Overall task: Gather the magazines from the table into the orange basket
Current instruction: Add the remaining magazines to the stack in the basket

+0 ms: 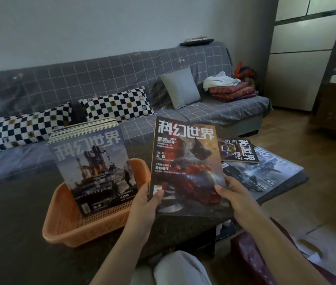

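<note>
The held magazine (185, 165) is at the centre of the view, lifted above the dark table (15, 223) and tilted with its top edge away from the person. Its cover is dark with a red and orange picture and large white characters across the top.

The left hand (144, 204) grasps its lower left corner, thumb on the cover and the other fingers curled behind. The right hand (235, 196) grasps the lower right edge in the same way, thumb on the front.

At 9 o'clock from this magazine is the orange basket (64, 227), which stands on the table. Inside it a stack of magazines (93, 171) stands upright and leans back; the front cover shows a grey-blue machine.

At 3 o'clock, two more magazines lie flat on the table: a dark one (239, 151) farther away and a blue one (269, 173) nearer the table's edge, partly overlapping.

Behind the table is a grey checked sofa (122, 68) with black and white cushions (117, 105).
</note>
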Action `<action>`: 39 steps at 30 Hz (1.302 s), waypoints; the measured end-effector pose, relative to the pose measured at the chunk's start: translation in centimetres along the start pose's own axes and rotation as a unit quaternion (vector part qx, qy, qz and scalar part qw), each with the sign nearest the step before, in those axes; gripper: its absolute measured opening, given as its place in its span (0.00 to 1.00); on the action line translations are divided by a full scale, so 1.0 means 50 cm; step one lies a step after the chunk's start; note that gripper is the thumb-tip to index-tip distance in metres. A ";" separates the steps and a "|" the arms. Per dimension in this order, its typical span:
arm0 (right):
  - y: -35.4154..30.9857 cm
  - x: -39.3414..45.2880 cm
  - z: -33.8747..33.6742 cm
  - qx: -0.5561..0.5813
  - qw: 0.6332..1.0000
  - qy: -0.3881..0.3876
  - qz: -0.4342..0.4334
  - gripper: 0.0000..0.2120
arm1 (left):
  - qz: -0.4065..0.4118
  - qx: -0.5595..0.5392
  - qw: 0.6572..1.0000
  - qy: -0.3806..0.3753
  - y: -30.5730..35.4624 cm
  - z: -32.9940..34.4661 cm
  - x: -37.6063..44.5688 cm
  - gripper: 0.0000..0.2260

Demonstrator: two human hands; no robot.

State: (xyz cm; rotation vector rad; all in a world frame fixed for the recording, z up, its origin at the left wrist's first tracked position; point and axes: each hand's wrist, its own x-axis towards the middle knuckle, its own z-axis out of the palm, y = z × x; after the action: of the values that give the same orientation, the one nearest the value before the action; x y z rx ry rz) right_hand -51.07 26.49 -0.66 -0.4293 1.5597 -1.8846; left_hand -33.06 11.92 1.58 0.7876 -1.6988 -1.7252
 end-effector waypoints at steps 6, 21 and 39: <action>-0.052 0.023 0.125 -0.035 0.995 -0.069 -0.059 0.15 | 0.031 -0.045 0.997 0.048 0.043 -0.106 0.005 0.12; -0.014 0.131 0.421 -0.235 0.953 -0.122 -0.147 0.11 | 0.025 0.059 0.974 0.217 0.067 -0.377 0.076 0.10; 0.096 0.180 0.482 -0.458 0.860 -0.045 -0.221 0.23 | -0.014 0.294 0.883 0.365 -0.023 -0.416 0.101 0.09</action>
State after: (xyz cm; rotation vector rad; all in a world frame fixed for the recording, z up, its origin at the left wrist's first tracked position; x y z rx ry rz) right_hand -41.50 2.13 -0.83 -1.3586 2.3730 -1.2319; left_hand -20.60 -5.48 0.15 1.5017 -1.6291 -0.7119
